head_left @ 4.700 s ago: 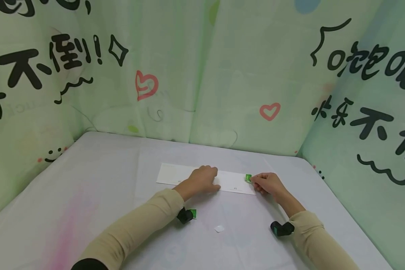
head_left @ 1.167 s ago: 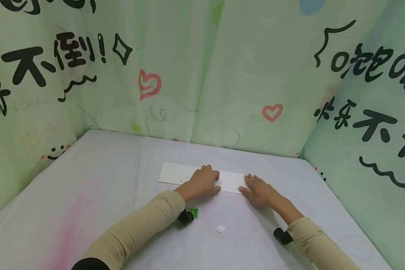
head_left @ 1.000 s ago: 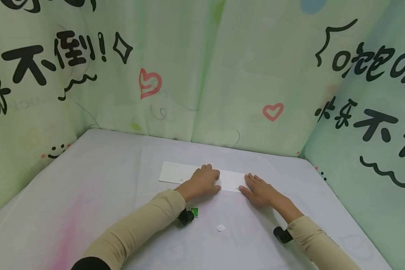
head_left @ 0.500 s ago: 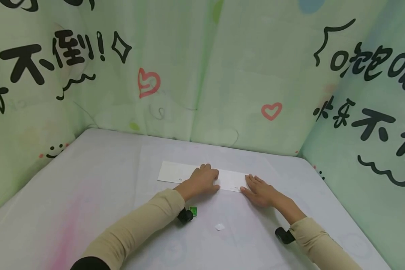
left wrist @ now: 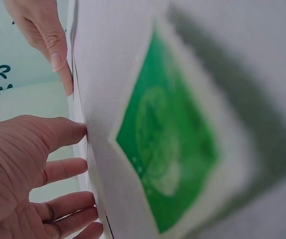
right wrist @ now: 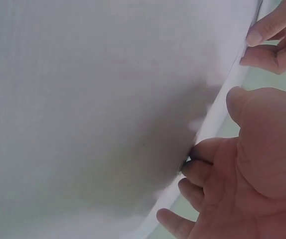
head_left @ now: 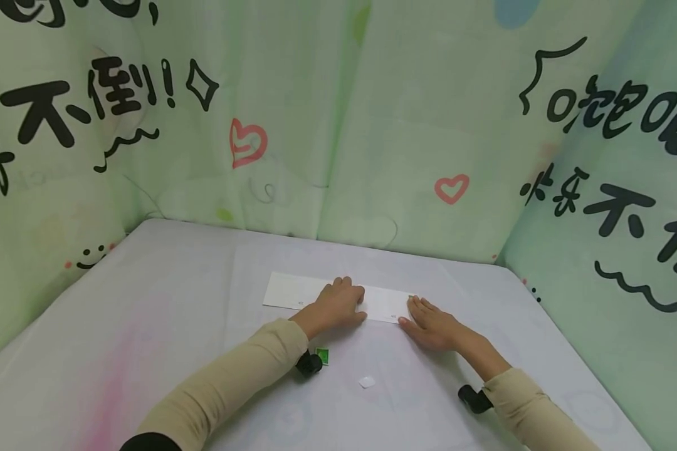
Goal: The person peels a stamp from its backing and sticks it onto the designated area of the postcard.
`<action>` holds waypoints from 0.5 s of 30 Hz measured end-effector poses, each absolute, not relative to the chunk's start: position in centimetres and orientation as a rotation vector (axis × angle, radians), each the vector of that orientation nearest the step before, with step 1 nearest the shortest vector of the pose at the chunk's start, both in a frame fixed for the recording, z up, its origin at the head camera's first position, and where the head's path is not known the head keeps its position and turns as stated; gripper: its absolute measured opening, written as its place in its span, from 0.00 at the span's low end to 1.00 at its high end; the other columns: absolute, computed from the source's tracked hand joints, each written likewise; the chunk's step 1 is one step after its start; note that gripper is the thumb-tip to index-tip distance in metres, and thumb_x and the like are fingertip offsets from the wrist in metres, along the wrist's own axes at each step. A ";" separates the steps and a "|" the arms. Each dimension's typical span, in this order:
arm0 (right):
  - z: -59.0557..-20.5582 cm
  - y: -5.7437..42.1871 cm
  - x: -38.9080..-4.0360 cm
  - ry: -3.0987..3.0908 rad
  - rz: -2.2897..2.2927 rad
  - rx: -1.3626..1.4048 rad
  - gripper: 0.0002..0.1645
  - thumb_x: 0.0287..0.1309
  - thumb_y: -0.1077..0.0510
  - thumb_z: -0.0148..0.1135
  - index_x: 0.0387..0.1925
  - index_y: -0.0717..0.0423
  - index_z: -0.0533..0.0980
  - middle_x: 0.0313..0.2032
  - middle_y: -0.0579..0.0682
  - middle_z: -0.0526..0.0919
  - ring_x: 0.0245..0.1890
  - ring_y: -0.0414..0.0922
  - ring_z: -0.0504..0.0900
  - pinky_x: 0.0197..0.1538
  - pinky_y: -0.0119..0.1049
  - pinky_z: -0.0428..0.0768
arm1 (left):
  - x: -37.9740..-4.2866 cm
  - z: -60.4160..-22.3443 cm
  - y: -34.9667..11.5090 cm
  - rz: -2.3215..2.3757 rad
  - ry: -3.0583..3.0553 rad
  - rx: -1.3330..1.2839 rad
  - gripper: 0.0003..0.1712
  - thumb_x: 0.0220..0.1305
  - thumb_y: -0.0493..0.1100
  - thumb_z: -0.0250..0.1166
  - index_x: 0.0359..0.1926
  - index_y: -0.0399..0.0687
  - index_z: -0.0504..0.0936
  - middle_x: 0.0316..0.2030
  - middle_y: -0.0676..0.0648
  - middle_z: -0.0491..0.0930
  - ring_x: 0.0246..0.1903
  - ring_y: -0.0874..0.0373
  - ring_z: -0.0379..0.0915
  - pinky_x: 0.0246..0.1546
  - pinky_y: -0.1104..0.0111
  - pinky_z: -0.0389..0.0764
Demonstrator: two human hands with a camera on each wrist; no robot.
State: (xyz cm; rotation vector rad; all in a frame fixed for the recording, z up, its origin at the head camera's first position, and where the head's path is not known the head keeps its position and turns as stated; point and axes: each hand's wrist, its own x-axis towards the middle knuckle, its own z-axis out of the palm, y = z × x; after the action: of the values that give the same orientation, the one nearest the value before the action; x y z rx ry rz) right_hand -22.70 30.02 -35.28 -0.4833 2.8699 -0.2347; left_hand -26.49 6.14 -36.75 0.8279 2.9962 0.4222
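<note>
A long white strip of paper [head_left: 380, 304] lies flat on the table, with small printed marks near its front edge. My left hand [head_left: 338, 302] rests across its middle, fingertips on the paper and thumb at the front edge, hiding that stretch. Over the strip's right end, my right hand [head_left: 431, 322] lies with extended fingers pressing down. Whatever is under those fingers is hidden. Below my left wrist sits a green square sticker [left wrist: 170, 144] with a white border, close to the left wrist camera.
A small white scrap [head_left: 367, 382] lies in front of the strip. Black wrist cameras [head_left: 309, 363] hang under both forearms, the left one right beside the green sticker. A printed green curtain [head_left: 327, 125] encloses the back and sides of the white table [head_left: 203, 269].
Earlier, my right hand pinched a green sticker at the strip's right end; its fingers then flattened over that spot, covering it. My left hand has stayed in place.
</note>
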 end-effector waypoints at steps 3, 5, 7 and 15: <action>-35.1 29.8 -22.6 2.856 -0.237 -0.486 0.45 0.80 0.41 0.41 0.73 0.79 0.53 0.75 0.75 0.52 0.76 0.71 0.49 0.72 0.67 0.54 | -26.5 -36.8 6.2 0.415 3.004 0.821 0.15 0.68 0.54 0.67 0.46 0.48 0.82 0.39 0.48 0.74 0.40 0.55 0.66 0.44 0.61 0.74; -34.9 29.8 -22.5 2.847 -0.246 -0.479 0.45 0.80 0.41 0.41 0.73 0.79 0.52 0.75 0.75 0.51 0.76 0.71 0.48 0.72 0.67 0.53 | -26.5 -36.8 6.2 0.406 3.009 0.822 0.16 0.68 0.54 0.67 0.47 0.48 0.82 0.39 0.48 0.74 0.40 0.55 0.66 0.44 0.61 0.74; -34.8 29.8 -22.5 2.837 -0.255 -0.474 0.45 0.80 0.42 0.42 0.73 0.79 0.52 0.75 0.75 0.50 0.76 0.71 0.48 0.73 0.66 0.53 | -26.5 -36.7 6.2 0.407 3.010 0.825 0.16 0.68 0.54 0.67 0.47 0.48 0.82 0.40 0.48 0.74 0.40 0.55 0.66 0.44 0.61 0.74; -35.2 29.8 -22.5 2.832 -0.257 -0.461 0.46 0.80 0.41 0.42 0.74 0.79 0.50 0.76 0.75 0.48 0.76 0.71 0.47 0.73 0.67 0.52 | -26.3 -36.7 6.2 0.414 2.996 0.818 0.16 0.68 0.55 0.67 0.46 0.49 0.82 0.40 0.48 0.74 0.41 0.54 0.66 0.45 0.60 0.74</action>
State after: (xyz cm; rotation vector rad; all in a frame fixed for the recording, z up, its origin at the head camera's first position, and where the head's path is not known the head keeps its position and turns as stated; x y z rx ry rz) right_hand -22.48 29.82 -35.16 -0.4613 2.8324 -0.2570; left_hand -26.35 6.19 -36.68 0.8178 2.9964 0.4140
